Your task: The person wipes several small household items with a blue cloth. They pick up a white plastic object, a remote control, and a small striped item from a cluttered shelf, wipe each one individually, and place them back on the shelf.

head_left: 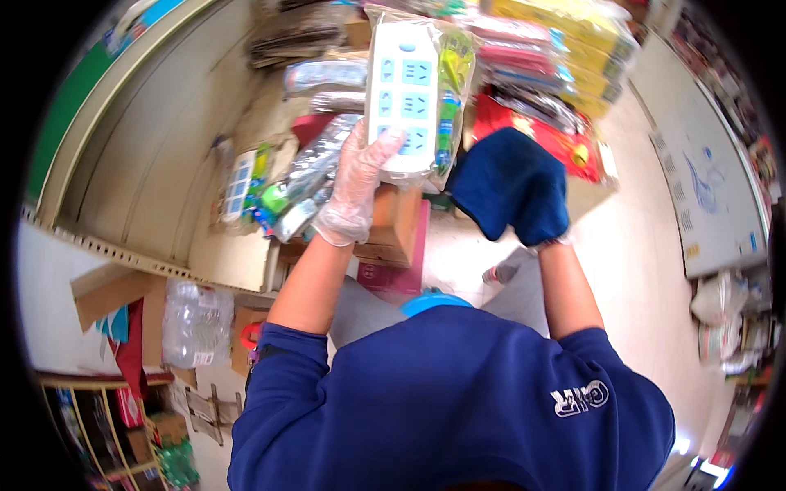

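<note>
My left hand (359,181), in a clear plastic glove, grips a bagged white power strip (393,55) by its lower end, thumb across the front. Light-blue socket panels run down the strip, and a green and blue packet (451,116) shows beside it in the same bag. A dark blue cloth (513,184) hangs over my right hand, to the right of the strip and apart from it. The cloth covers the fingers, so only the gloved wrist (552,241) of that hand shows. Another bagged power strip (239,184) lies on the shelf at the left.
Plastic-wrapped goods (325,73) lie behind my left hand. At the back right are yellow packs (583,49) and a red package (534,135). Below my hands stands a cardboard box (393,224). A metal shelf (153,123) borders the left; a white chest freezer (706,166) stands right.
</note>
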Available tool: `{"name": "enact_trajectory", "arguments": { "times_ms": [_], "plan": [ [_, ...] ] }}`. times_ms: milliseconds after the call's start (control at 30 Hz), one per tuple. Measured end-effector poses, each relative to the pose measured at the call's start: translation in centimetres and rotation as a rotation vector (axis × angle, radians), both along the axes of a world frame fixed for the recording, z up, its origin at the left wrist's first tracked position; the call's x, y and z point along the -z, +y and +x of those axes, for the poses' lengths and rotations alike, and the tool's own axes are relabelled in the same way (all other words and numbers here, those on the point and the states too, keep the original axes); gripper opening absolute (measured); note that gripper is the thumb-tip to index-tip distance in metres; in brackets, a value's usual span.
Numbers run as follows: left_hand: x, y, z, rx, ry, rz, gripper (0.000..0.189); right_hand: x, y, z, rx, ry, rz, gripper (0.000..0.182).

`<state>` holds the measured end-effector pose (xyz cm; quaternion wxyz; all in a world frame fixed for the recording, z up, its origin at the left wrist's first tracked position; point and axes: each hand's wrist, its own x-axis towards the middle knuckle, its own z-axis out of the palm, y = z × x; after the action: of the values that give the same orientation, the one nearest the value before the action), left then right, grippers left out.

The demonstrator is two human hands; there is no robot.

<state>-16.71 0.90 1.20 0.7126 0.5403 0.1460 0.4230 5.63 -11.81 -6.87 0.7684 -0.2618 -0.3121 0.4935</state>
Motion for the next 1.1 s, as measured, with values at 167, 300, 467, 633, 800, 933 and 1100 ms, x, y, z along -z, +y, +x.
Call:
{"name": "enact_trajectory", "arguments": {
  "times_ms": [167, 300, 467, 633, 800, 933, 1100],
  "plan": [
    [5.1, -3.6, 5.7, 0.078, 0.097, 0.028, 0.045, -0.7, 0.1, -0.9, 0.221, -0.728, 0.043, 0.052],
    [7.6, -5.2, 6.4, 0.117, 0.18, -0.014, 0.048, -0.1, -1.6, -1.5, 0.616, -1.722, 0.076, 0.033],
    [8.4, -7.2, 6.2, 0.121, 0.235, -0.122, 0.051, 4.1, -0.9, -1.7, 0.738, -1.75, -0.068, 0.037],
    [10.1, -7.8, 5.9, 0.129, 0.225, -0.12, 0.055, 2.1, -2.2, -2.1, 0.524, -1.685, -0.138, 0.04],
    [9.9, -7.6, 6.2, 0.155, 0.253, -0.095, 0.058, 0.6, -1.1, -2.6, 0.175, -0.392, -0.253, 0.028],
    [9.7, -7.2, 6.6, 0.206, 0.281, -0.122, 0.06, 2.1, -0.2, -0.6, 0.473, -0.686, -0.134, 0.02],
    [9.3, -7.9, 6.5, 0.245, 0.361, -0.125, 0.06, 2.1, -0.3, 3.5, 0.96, -1.636, -0.017, 0.019]
  ]
}}
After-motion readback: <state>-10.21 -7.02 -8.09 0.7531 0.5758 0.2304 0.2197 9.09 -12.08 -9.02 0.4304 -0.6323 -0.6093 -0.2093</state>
